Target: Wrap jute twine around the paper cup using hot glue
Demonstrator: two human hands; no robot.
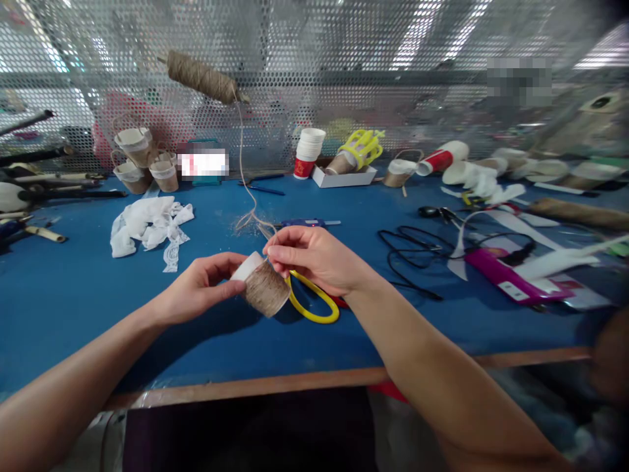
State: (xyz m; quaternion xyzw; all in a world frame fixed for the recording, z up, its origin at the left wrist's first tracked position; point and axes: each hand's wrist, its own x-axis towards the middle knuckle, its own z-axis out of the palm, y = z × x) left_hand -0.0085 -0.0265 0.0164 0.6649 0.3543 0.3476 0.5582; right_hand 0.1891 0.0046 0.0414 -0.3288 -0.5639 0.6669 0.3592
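Observation:
My left hand [204,285] grips a paper cup [263,287] lying on its side, most of it wrapped in brown jute twine, just above the blue table [73,295]. My right hand [314,255] pinches the twine strand [242,177] at the cup's rim, fingers closed. The strand runs up to a twine spool [201,77] hanging on the mesh wall. Yellow-handled scissors [314,305] lie under my right hand.
White lace scraps [147,226] lie at the left. Finished wrapped cups [142,160] stand at the back left, stacked white cups [309,151] and a small box at the back centre. Black scissors [417,246], a magenta tool [506,275] and paper strips sit right. The table's wooden edge [295,380] runs near me.

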